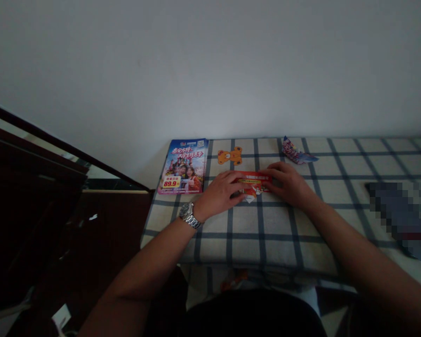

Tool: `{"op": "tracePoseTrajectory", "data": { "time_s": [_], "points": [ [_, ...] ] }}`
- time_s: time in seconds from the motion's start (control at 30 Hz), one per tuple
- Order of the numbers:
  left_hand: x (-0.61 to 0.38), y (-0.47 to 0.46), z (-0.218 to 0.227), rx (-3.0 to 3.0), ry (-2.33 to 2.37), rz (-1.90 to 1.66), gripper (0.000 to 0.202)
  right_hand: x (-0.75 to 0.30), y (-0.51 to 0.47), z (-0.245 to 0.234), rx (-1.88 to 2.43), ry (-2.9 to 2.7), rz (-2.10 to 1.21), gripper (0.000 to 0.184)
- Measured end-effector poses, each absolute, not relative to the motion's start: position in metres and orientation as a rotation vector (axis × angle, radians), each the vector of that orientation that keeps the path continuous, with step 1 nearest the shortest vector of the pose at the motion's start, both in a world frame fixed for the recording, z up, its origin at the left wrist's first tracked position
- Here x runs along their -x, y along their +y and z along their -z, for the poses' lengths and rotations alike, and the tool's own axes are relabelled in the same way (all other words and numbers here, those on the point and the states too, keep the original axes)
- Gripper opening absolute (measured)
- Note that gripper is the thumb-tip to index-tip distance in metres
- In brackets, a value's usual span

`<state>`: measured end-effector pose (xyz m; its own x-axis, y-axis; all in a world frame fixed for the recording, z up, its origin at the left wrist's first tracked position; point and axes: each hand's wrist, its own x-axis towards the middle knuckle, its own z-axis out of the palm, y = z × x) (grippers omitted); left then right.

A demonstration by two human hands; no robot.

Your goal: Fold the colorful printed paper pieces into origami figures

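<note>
A red folded paper (254, 179) lies on the checked cloth (266, 224) in front of me. My left hand (220, 192), with a metal watch on the wrist, presses flat on the paper's left part with fingers stretched. My right hand (288, 183) lies on its right end, fingers curled down onto the edge. Both hands touch the paper. Part of the paper is hidden under the fingers.
A colourful flyer (183, 165) lies at the cloth's left edge. An orange bear-shaped cutout (230, 156) sits behind the hands. A folded blue-purple paper piece (296, 152) lies at the back right. A blurred dark patch (403, 215) is on the right. Dark furniture (38, 224) stands left.
</note>
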<state>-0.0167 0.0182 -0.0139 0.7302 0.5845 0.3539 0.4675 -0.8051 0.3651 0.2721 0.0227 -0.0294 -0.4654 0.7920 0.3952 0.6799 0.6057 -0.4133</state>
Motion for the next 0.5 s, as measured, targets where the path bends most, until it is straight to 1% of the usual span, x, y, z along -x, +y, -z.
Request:
{"op": "tracePoseTrajectory", "data": {
  "time_s": [0.2,0.5],
  "points": [
    [0.0155,0.0175,0.0119,-2.668,0.839,-0.671,0.027,-0.2730,0.0215,0.0287,1.117,-2.338,-0.215,0.026],
    [0.0168,0.0171,0.0111,-2.683,0.940,-0.676,0.028,-0.2738,0.0195,0.0270,1.104,-2.334,-0.196,0.023]
  ]
}}
